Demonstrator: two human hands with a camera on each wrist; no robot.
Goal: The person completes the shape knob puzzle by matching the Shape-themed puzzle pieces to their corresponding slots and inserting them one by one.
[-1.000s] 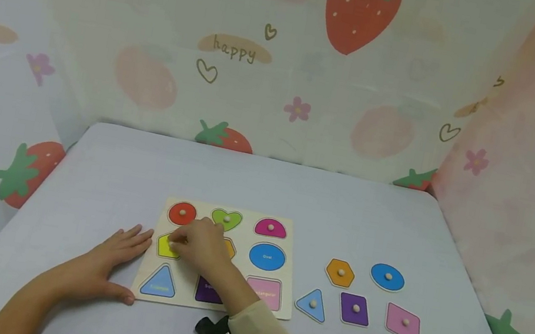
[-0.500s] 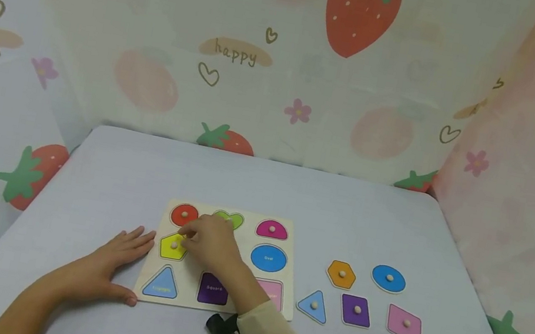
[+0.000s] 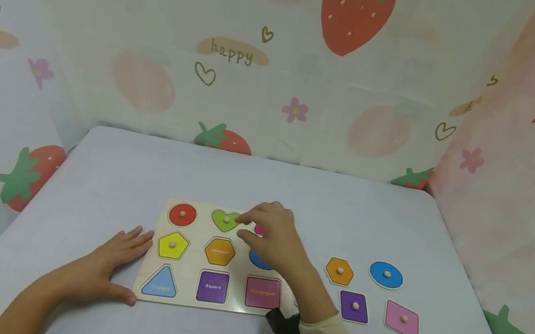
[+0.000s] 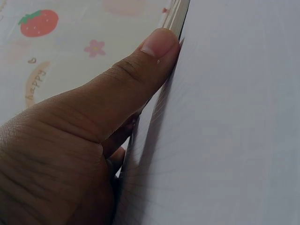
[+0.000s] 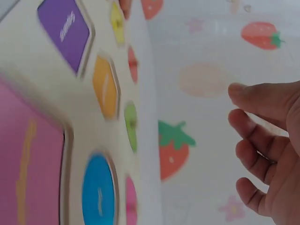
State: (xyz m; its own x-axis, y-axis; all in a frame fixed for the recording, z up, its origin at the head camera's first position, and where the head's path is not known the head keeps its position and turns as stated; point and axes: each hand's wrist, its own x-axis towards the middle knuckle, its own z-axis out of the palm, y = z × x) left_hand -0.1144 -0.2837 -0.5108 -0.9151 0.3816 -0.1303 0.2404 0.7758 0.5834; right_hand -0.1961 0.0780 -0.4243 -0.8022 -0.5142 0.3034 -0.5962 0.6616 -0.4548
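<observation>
A wooden shape-puzzle board (image 3: 192, 270) lies on the table. Knobbed pieces fill its top row and the yellow pentagon (image 3: 172, 253) slot; the orange hexagon, blue oval and bottom-row slots show printed bases. My left hand (image 3: 102, 266) rests at the board's left edge, fingers spread, thumb touching its near-left corner; in the left wrist view the thumb (image 4: 126, 77) lies along the edge. Above the board's upper right hovers my right hand (image 3: 278, 240), holding nothing, thumb and fingers apart. It partly covers the magenta semicircle (image 3: 259, 229) and the oval slot.
Right of the board lie loose knobbed pieces: an orange hexagon (image 3: 334, 277), a blue oval (image 3: 380, 275), a purple square (image 3: 349, 313) and a pink parallelogram (image 3: 412, 330). My right wrist hides most of the light-blue triangle. Strawberry-print curtains (image 3: 257, 105) enclose the white table (image 3: 165, 167).
My right hand has let go of the yellow pentagon's knob, risen and moved right across the board. The pentagon sits in its slot. My left hand has stayed in place.
</observation>
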